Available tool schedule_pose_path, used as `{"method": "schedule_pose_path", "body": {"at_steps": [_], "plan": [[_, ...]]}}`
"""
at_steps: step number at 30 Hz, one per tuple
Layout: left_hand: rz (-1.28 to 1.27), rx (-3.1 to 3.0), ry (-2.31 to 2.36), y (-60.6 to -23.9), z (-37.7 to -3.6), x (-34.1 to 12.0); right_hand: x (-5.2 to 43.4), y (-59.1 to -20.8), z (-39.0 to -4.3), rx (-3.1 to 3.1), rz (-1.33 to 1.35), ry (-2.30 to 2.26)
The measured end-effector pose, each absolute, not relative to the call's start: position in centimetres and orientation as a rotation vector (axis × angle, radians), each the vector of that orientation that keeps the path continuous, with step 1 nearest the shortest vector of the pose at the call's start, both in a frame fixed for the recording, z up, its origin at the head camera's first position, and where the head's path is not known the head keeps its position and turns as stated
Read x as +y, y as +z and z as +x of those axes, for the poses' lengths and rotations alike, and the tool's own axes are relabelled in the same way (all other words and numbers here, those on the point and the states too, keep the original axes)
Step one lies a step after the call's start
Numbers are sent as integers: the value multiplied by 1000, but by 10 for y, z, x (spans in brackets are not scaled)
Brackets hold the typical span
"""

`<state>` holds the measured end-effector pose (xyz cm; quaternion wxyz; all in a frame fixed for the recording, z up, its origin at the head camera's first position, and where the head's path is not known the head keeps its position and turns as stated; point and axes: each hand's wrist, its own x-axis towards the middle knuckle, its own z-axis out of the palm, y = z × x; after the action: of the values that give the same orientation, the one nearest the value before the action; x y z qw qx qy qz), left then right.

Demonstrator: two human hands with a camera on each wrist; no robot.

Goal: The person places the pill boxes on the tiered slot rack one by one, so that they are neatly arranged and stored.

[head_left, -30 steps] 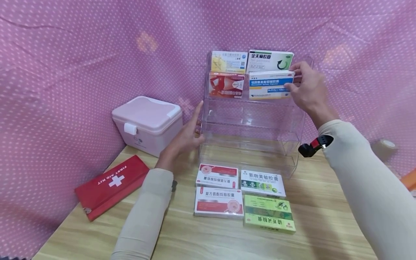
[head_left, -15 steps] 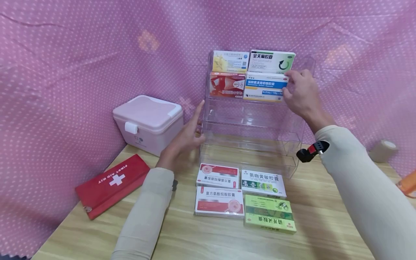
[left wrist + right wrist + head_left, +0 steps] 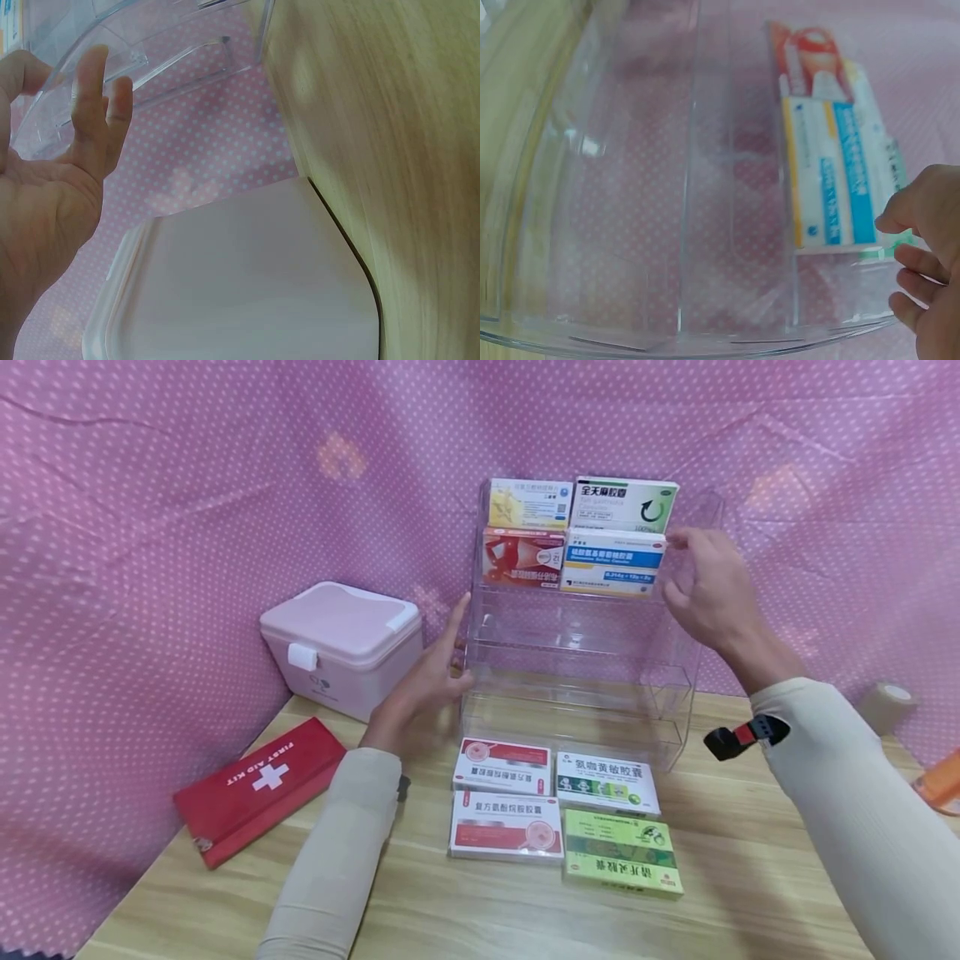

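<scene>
The blue and white box sits high on the clear rack, beside the red box. It looks like this box is being put in place. The right hand is just beside it, its grip apart and holding nothing. The left hand touches the rack's side, fingers mostly straight. Next, the right hand seems to need to move away without a bump. Four more boxes lie on the wooden desk, near a red bag and a pink case. Pink dotted cloth hangs behind.
</scene>
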<state>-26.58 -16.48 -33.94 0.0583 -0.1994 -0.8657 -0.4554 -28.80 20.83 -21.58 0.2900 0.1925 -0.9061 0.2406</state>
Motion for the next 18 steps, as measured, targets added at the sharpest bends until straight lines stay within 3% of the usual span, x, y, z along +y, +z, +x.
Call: {"method": "schedule_pose_path", "body": {"at_steps": [10,18], "plan": [[-587,-2629,-1383,-338,-264,-163,232,-232,-236,-2489,759,542],[-591,-2631,-1396,-339,-264,-164,261,-270,-207,-2565,928,487]]}}
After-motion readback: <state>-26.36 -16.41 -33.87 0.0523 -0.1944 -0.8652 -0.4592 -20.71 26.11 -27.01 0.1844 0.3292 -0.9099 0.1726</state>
